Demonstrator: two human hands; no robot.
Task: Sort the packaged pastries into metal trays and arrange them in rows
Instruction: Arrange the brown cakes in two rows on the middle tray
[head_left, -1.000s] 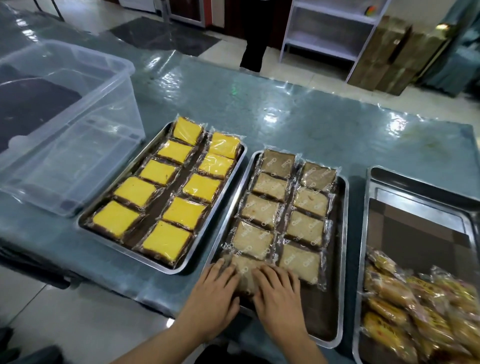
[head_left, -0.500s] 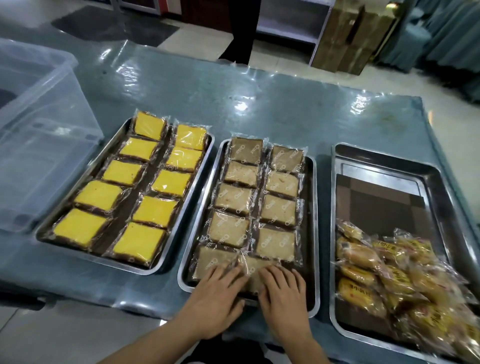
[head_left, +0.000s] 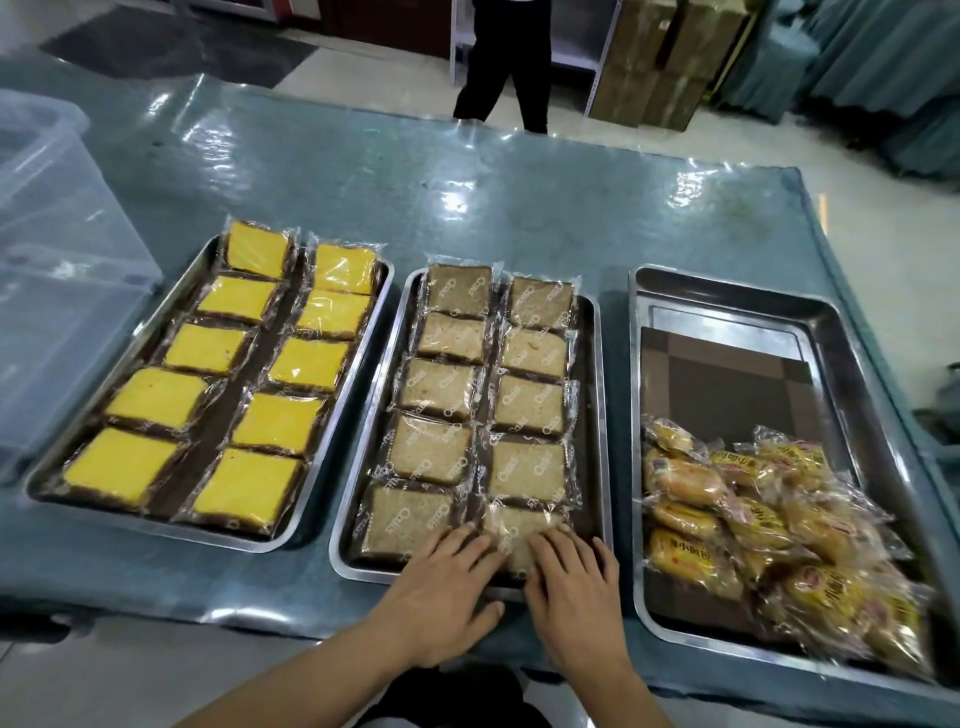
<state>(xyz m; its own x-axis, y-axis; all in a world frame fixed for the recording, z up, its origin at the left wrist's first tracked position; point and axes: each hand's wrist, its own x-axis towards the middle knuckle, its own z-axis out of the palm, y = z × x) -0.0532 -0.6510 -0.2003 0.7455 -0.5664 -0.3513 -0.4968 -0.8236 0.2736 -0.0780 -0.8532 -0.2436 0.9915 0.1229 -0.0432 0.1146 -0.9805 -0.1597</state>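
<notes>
Two bare hands rest at the near end of the middle tray (head_left: 601, 415), one of three metal trays side by side on a counter (head_left: 519, 208). The last brown pastry packet (head_left: 519, 530) lies directly under and just beyond the fingertips, closing the right-hand row, with its long axis running across the tray. The left hand (head_left: 441, 592) lies flat, fingers (head_left: 457, 543) spread and nearly straight, tips touching the packet's left edge and the neighbouring packet (head_left: 405, 519). The right hand (head_left: 576, 603) is equally near, fingers (head_left: 566, 545) spread and pressing the packet's near right corner. Neither hand pinches anything. The packet seems slightly askew, so a small nudge away from the fingers would likely square it. Far to the right of the fingers, loose yellow buns (head_left: 753, 525) lie heaped unsorted in the right tray (head_left: 727, 291).
</notes>
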